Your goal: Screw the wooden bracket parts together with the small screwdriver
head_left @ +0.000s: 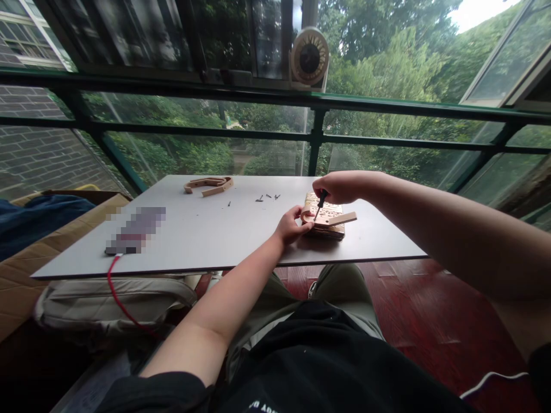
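Observation:
My right hand is closed around the handle of a screwdriver, whose shaft points down at a light wooden piece. That piece has a rounded left end, several holes and a straight strip at its right. It lies on a block-like stack with a perforated top. With its fingers closed on the rounded end, my left hand steadies the wooden piece from the left. The screwdriver's tip meets the wood near my left fingertips; whether a screw sits under it is too small to tell.
On the white table, several small screws lie behind my left hand. A curved wooden frame rests at the back left. A blurred-out device with a red cable is at the left. A round fan stands by the railing.

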Tool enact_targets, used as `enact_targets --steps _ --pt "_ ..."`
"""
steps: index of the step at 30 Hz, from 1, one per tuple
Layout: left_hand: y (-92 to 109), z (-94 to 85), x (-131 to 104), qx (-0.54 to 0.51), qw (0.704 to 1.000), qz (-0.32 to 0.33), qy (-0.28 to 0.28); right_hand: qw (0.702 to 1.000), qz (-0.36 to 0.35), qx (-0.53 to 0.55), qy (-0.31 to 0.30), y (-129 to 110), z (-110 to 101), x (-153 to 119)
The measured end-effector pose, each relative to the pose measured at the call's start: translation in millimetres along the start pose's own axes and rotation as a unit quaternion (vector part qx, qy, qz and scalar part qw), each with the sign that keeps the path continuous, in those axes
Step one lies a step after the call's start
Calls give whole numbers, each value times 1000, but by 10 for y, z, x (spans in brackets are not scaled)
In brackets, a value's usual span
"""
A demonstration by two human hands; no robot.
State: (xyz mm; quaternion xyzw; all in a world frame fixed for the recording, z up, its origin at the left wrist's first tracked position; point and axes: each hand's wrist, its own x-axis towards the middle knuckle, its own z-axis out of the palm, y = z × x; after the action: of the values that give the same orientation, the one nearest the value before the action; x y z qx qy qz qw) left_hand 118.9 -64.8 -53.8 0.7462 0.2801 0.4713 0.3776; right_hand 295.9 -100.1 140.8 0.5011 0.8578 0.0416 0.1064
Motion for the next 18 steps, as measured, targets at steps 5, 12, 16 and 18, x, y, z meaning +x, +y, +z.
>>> enact_targets --steps 5,12,16,18 --pt "31 5 1 5 1000 -3 -1 1000 9 -3 -19 -81 -103 -41" --pt "25 11 7 -3 1000 2 0 998 25 -55 -20 -163 -193 -85" --pt "28 7 8 2 1000 1 -1 996 44 -50 -61 -192 -215 -28" --pt "37 4 6 4 1000 -1 0 994 60 -43 -82 -204 -199 19"
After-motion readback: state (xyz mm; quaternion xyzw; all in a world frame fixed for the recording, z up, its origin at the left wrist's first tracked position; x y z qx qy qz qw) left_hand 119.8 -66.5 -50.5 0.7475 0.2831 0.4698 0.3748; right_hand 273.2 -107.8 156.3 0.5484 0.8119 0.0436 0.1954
